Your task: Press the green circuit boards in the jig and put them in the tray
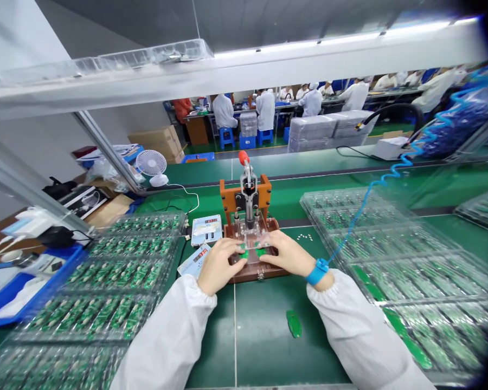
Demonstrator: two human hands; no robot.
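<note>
A toggle-clamp fixture with an orange frame (265, 189) and a red-tipped lever (244, 158) stands in front of me on a brown base (250, 273). My left hand (222, 261) reaches over the base's left side, thumb and fingers closed about a small green circuit board (244, 253). On the other side, my right hand (290, 253) closes its thumb and fingers at a second green circuit board (261, 251). A blue wrist strap (317, 272) circles my right wrist. One loose green board (294, 324) lies on the green mat nearer me.
Clear trays of green boards stand at left (117, 271) and right (402, 238). Beside the fixture are two digital meters (206, 230) and small white pieces (305, 237). A blue coiled cord (361, 211) hangs down to my wrist. A small fan (152, 163) stands behind; people in white work farther off.
</note>
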